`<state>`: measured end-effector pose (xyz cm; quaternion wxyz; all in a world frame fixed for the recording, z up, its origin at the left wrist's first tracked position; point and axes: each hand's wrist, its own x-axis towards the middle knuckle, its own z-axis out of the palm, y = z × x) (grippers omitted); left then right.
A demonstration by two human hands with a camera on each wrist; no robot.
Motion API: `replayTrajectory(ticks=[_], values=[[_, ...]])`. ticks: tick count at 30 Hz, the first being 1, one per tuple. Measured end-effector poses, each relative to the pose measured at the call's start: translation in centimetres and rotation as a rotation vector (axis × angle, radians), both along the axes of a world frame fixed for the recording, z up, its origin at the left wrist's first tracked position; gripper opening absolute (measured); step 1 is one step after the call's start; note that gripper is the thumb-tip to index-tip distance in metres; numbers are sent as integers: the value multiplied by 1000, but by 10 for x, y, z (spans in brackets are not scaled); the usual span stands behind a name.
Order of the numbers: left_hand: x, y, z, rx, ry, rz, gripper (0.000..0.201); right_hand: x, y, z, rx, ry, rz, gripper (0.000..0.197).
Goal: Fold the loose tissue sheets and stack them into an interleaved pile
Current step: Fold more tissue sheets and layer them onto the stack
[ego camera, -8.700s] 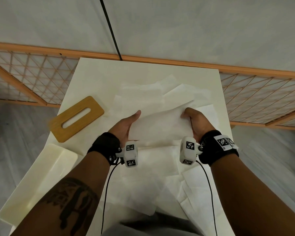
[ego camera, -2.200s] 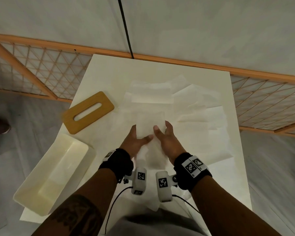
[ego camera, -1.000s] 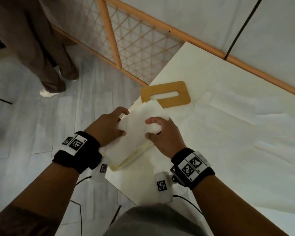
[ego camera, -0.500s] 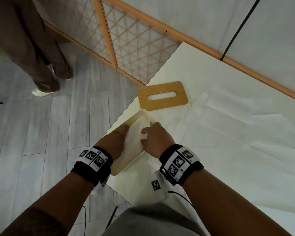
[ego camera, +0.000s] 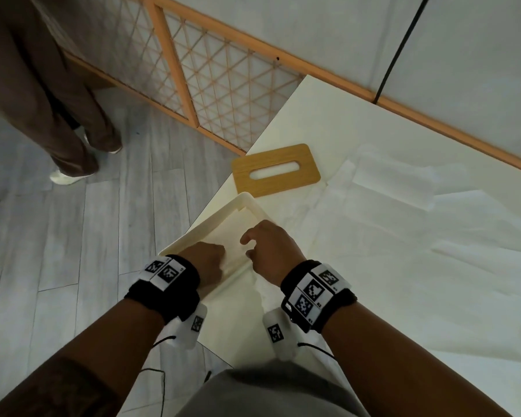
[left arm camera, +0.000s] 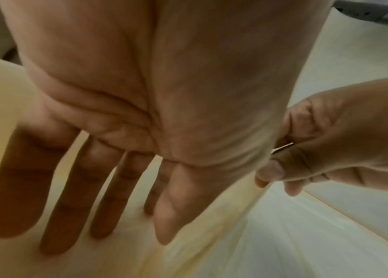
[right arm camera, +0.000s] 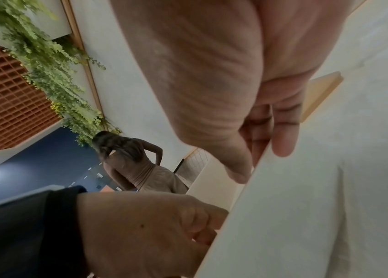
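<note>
Both hands were down inside the box (ego camera: 214,216) at the table's (ego camera: 286,121) left corner, on the folded tissue (ego camera: 233,233) lying lengthwise in it. The left hand (ego camera: 206,260) lay flat with straight fingers, and the right hand (ego camera: 268,248) was curled, pinching the tissue's near edge (I think). The loose sheets (ego camera: 403,236) were off to the right, nearer the right hand, with the box walls tight around.

I see a folded tissue sheet (ego camera: 229,233), pale cream and flat, lying inside the cream box (ego camera: 206,219) that sits at the table's near left edge, partly over the rim. It fills most of the box floor, long side along the box. To the right, loose tissue sheets (ego camera: 403,230) lie spread and overlapping over the tabletop, white, creased, some edges slightly lifted.
</note>
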<state>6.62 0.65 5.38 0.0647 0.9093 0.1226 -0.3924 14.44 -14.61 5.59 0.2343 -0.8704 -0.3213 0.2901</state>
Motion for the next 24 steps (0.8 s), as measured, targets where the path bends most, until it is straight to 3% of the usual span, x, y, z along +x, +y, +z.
replayTrajectory(ticks=[5, 9, 12, 14, 16, 21, 24], values=[[11, 0, 14, -37, -29, 26, 39, 6, -27, -3, 296, 24, -69, 21], [44, -30, 47, -70, -370, 61, 14, 23, -86, -7, 427, -32, -369, 21], [73, -83, 60, -344, -539, 56, 9, 33, -145, -22, 342, -12, -594, 22], [91, -124, 50, -484, -522, 5, 8, 36, -187, -34, 208, 12, -722, 23], [109, -164, 23, -505, -428, -62, 23, 34, -227, -43, 111, 55, -854, 24], [131, -229, -45, -286, -222, -191, 69, 16, -292, -56, -8, 147, -972, 20], [134, -243, -59, -152, -245, -164, 67, 10, -310, -62, -40, 180, -947, 26]])
